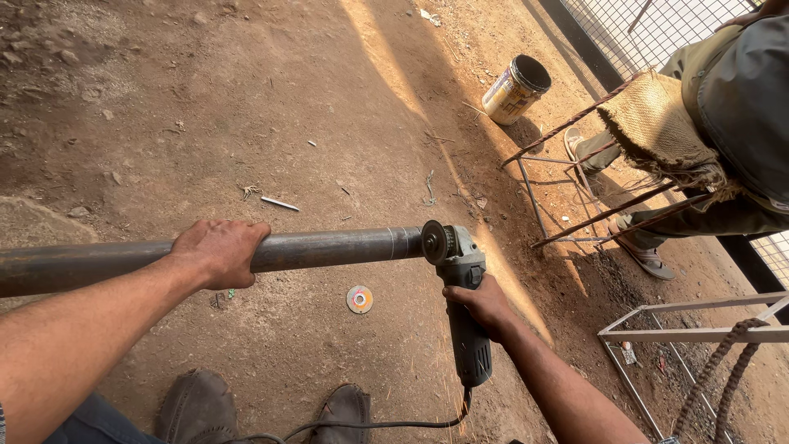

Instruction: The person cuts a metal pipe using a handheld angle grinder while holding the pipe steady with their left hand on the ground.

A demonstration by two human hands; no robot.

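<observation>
Two dusty dark shoes [197, 407] sit at the bottom edge, partly cut off by the frame, directly below the long dark grey steel pipe [329, 249]. That pipe runs level across the scene from the left edge, where it is cut off, to its open right end; its surface is dull and rust-tinged, with a brighter band just short of the end. Over the pipe, left of its middle, the left hand [220, 251] is closed from above, fingers curled down the far side. At the pipe's right end the disc of a grey and black angle grinder [462, 296] meets the metal; whether it truly touches is hard to tell. Wrapped tight about the grinder's body, just below the pipe's end, is the right hand [483, 304], and a black cable [370, 426] trails from the tool toward the shoes. Beneath the pipe on the brown dirt lies a small round spare disc [359, 299]. Well beyond the pipe's end stands a tilted tin can [515, 88]. Right of it another person [723, 140] is seated, mostly cut off, on a rusty metal-rod frame [592, 197].
</observation>
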